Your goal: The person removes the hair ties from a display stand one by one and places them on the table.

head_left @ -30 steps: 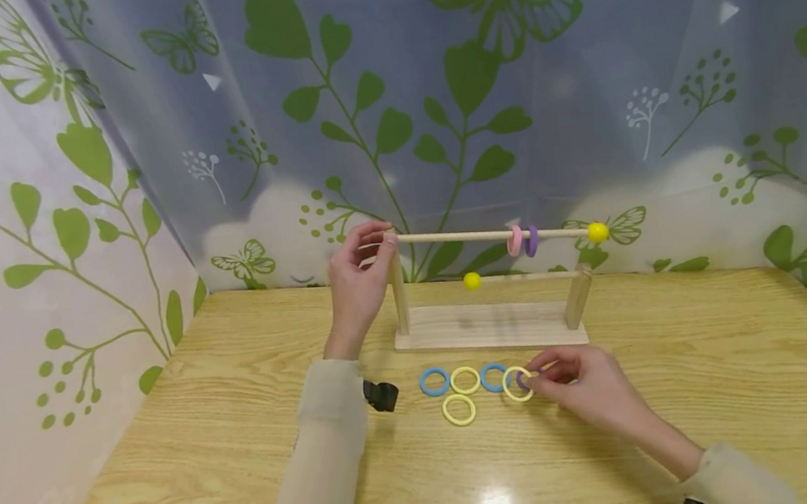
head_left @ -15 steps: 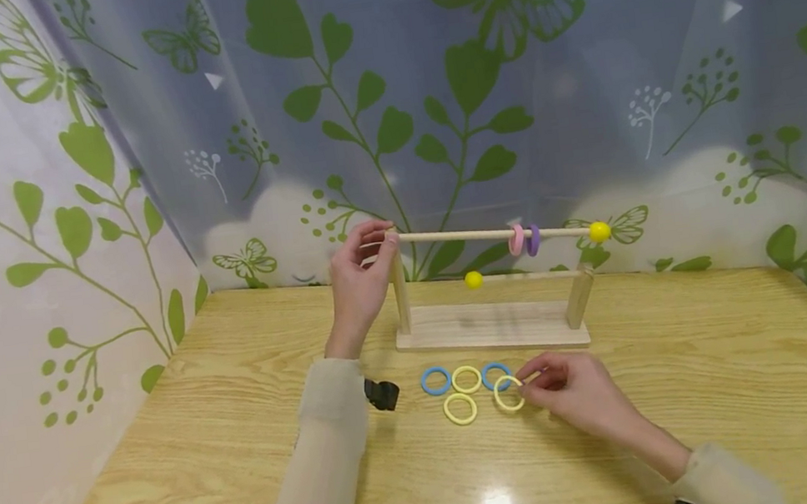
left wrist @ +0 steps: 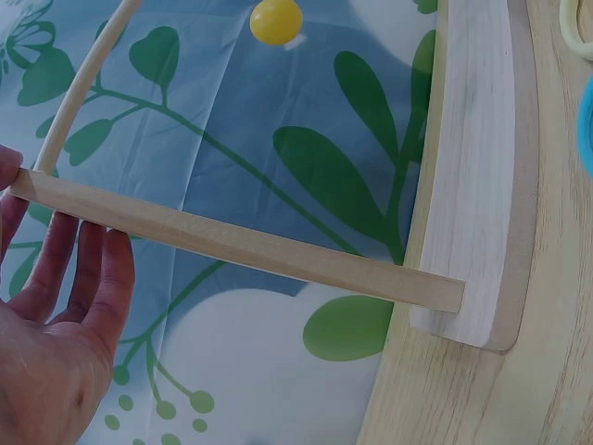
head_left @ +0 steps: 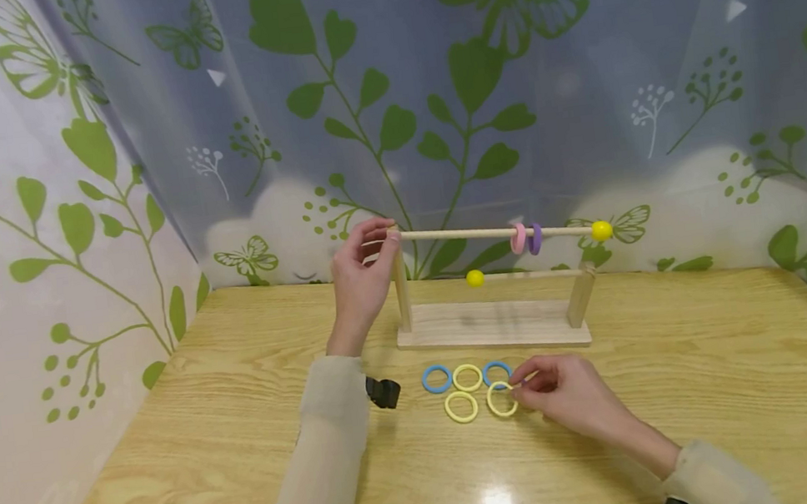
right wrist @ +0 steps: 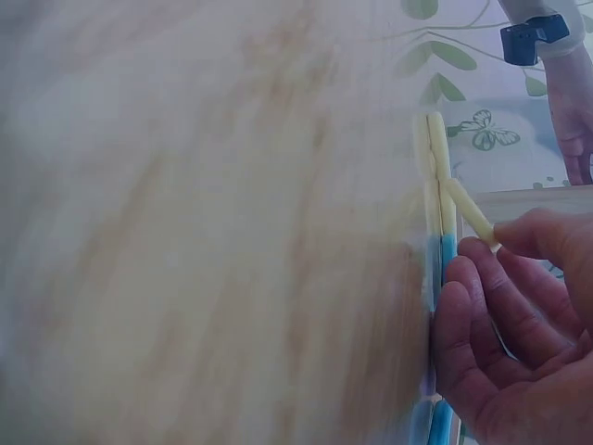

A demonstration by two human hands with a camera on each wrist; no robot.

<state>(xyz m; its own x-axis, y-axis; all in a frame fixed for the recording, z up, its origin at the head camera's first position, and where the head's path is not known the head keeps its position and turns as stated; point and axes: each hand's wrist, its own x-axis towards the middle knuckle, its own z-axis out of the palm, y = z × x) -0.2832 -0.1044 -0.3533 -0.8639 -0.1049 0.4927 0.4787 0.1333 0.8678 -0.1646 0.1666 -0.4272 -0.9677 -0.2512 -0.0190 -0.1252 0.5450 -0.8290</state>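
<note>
In the head view my left hand (head_left: 364, 278) grips the top of the left post (head_left: 403, 294) of a wooden stand. The left wrist view shows the thumb and fingers around that post's top (left wrist: 185, 222). My right hand (head_left: 576, 395) pinches a yellow ring (head_left: 490, 403) between thumb and fingers. In the right wrist view this ring (right wrist: 471, 213) is tilted, close over the table. Beside it lie a blue ring (head_left: 496, 363) and another yellow ring (head_left: 464, 421). A bit of purple (head_left: 521, 384) shows near the right fingertips, mostly hidden by the hand.
On the stand's upper rod (head_left: 462, 235) hang a pink ring (head_left: 519, 239) and a purple ring (head_left: 535, 239); a yellow ball (head_left: 601, 231) caps it. The lower rod (head_left: 531, 274) ends in another yellow ball (head_left: 475, 278). Farther left lie a blue ring (head_left: 439, 391) and a yellow ring (head_left: 469, 391).
My right hand has moved a little left and toward me with the yellow ring, now next to the flat yellow ring. The left hand stays on the post.
</note>
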